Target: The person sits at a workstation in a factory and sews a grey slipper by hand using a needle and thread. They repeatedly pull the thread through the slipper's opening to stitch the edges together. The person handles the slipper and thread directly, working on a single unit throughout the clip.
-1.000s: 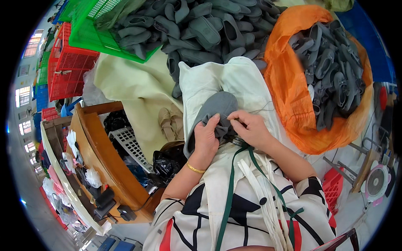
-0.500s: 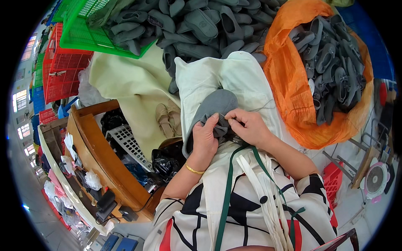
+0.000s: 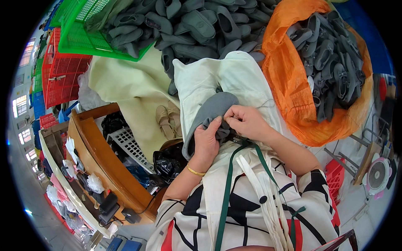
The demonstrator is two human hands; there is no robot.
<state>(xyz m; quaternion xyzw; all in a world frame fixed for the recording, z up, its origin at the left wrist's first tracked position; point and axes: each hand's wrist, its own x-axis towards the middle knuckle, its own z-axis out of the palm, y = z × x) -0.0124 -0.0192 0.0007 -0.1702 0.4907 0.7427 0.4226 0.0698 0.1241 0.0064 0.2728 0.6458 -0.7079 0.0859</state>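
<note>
One gray fabric shoe [image 3: 217, 103] lies toward the left edge of our white lap cloth [image 3: 243, 73]; our left hand [image 3: 206, 141] grips it, seemingly for steadiness; our right hand [image 3: 250, 123] pinches narrowly beside it (on what, we cannot tell).

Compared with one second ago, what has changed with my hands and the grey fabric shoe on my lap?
The right hand, in a pinch, has moved slightly left, closer to the left hand; what it holds is too small to tell. Nothing was visibly let go. The left hand keeps its grip on the grey fabric shoe; the wide-mouthed orange sack stays.
</note>
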